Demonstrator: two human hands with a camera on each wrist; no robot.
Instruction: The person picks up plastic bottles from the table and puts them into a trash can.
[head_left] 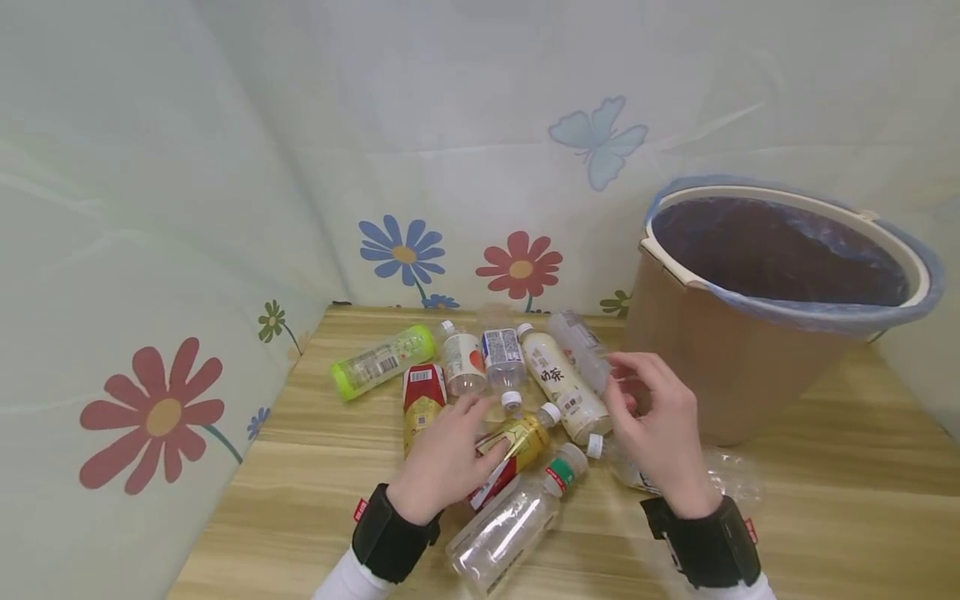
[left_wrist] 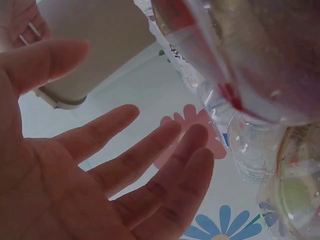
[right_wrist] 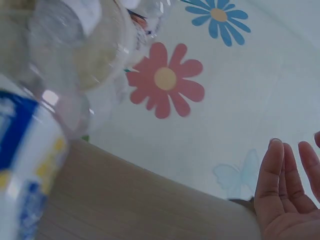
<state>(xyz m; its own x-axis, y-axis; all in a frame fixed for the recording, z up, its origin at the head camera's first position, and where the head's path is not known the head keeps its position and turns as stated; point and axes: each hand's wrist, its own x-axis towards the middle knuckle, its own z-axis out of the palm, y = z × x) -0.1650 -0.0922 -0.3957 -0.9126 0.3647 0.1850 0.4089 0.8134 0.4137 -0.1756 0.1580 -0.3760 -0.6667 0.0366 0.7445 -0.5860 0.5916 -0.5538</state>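
Nearest to us, a clear empty bottle point(head_left: 504, 527) is lying on the desk point(head_left: 300, 500) just below our left hand point(head_left: 444, 459). The left hand is hovering palm down over the gold-labelled bottle point(head_left: 514, 447), its fingers point(left_wrist: 150, 150) spreading out straight and released; in the left wrist view the open palm is showing nothing in it. We are seeing the fingertips resting at or just above that gold bottle, and we cannot tell which.

Our right hand point(head_left: 660, 425) is lifting a little higher, fingers point(right_wrist: 280, 175) loosely bent and released, grasping nothing. A crumpled clear bottle point(head_left: 637, 471) is lying under its wrist, and the cream tea bottle point(head_left: 564, 382) is sitting just left of its fingertips.

Beyond the fingers, more bottles are lying in a row: a red-and-gold carton point(head_left: 422, 400), a lime green bottle point(head_left: 382, 360), a blue-labelled bottle point(head_left: 502, 357) and a clear bottle point(head_left: 581, 346) nearly touching the right fingertips.

Farther right, the lined brown bucket point(head_left: 720, 367) is standing on the desk, against the flowered backdrop point(head_left: 517, 267).
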